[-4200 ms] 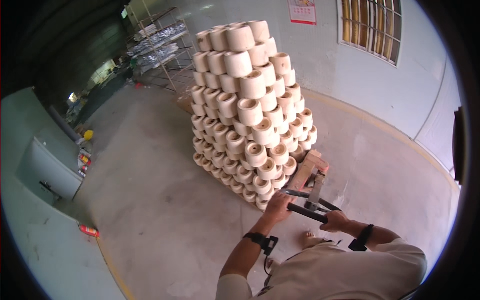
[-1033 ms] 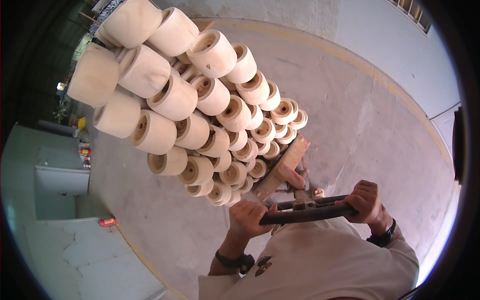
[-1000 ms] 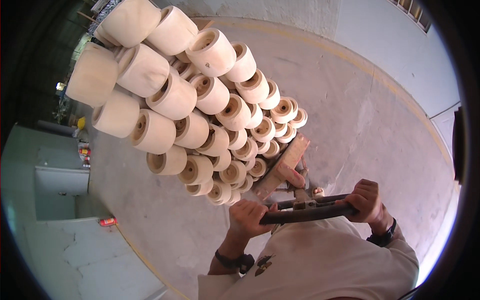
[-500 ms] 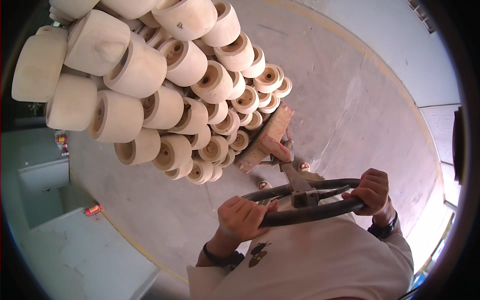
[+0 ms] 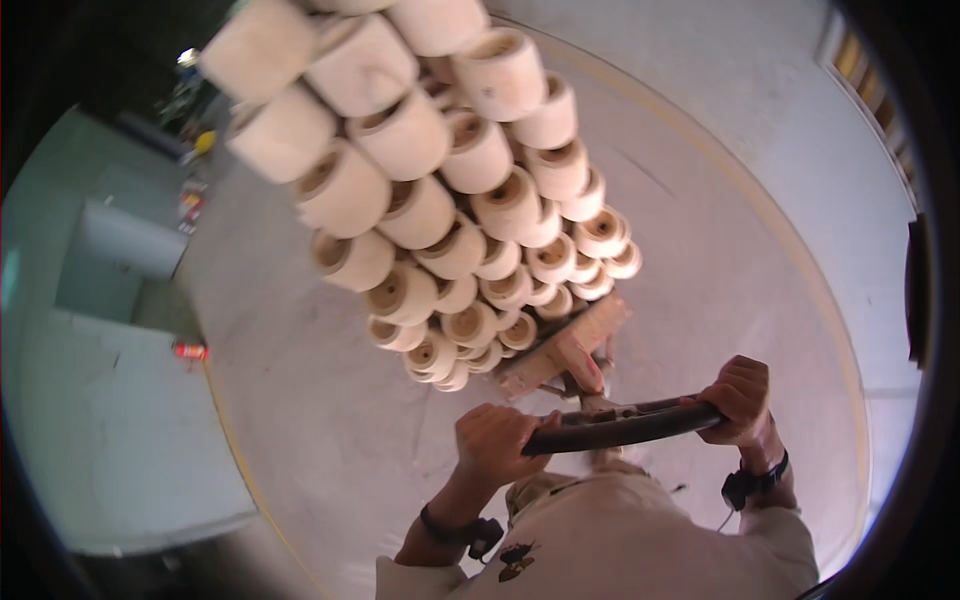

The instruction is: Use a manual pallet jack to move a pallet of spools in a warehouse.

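Note:
Both my hands grip the dark loop handle of a pallet jack [image 5: 630, 428]. My left hand [image 5: 497, 443] is closed round its left end, and my right hand [image 5: 738, 400] round its right end. Past the handle is the jack's worn reddish body [image 5: 565, 352]. A tall stack of cream-coloured, cup-like ceramic pieces [image 5: 405, 135] rises just beyond it, apparently carried on the jack. Many of the pieces lie on their sides, with round hollows and small central holes showing. The forks under the load are hidden.
Grey floor [image 5: 700, 260] surrounds the load, edged by a yellow line [image 5: 765, 195]. A pale wall [image 5: 740, 70] runs along the right. On the left stand a light green wall [image 5: 120, 440] and a small red object [image 5: 190, 351] by its edge.
The load and jack body have shifted right and down in view, as the surroundings turned. The handle now shows more edge-on, closer to the jack body. Both hands keep their grip.

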Available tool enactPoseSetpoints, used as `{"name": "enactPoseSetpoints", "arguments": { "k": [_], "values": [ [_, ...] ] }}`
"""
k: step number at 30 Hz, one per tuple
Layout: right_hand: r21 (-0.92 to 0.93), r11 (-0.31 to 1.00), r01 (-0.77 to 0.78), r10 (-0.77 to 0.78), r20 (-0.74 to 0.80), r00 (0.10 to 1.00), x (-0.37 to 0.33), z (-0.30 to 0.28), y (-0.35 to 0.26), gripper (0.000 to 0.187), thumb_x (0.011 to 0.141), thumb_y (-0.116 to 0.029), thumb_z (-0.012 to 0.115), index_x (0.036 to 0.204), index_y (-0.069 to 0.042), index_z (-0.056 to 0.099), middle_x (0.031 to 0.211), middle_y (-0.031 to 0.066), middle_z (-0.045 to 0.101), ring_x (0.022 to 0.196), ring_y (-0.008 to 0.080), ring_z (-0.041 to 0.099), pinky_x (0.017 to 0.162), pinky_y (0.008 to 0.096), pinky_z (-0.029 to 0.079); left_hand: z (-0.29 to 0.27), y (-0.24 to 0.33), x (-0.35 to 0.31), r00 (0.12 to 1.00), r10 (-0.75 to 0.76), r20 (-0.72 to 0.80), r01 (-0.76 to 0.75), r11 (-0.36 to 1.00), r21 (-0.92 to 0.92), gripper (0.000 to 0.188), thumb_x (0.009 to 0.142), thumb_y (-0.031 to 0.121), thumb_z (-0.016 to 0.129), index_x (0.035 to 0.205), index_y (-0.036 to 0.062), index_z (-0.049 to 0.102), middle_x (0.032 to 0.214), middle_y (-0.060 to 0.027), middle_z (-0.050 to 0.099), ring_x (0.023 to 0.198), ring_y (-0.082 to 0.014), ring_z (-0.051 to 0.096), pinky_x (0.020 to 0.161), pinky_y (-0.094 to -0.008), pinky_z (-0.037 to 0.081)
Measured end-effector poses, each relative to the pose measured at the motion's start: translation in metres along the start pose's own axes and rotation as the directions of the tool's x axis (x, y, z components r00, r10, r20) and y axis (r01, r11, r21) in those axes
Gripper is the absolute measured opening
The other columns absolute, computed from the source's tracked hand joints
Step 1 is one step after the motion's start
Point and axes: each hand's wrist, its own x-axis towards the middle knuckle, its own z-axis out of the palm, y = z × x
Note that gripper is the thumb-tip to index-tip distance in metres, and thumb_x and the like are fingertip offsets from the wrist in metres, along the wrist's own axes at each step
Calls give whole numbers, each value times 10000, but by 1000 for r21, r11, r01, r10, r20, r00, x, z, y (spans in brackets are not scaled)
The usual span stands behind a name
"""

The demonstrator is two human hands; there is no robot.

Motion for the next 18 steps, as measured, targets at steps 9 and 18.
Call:
{"name": "enactPoseSetpoints", "arguments": {
  "k": [9,18],
  "values": [
    [-138,990,40,-56,-116,992,0,3,3,313,593,-82,783,562,-127,475,497,26,440,421,230,445,459,321,359,1,11,1,998,-42,-41,41,999,-10,207,695,191,748,650,124,558,543,-25,502,499,-230,549,491,-353,420],
    [-311,948,-68,42,-89,995,-16,4,13,261,577,-77,762,632,-103,508,602,70,537,553,296,522,545,390,401,-9,8,5,998,-55,34,61,979,-196,221,666,191,744,800,59,628,679,-97,619,624,-296,626,602,-388,500]
  ]
}}
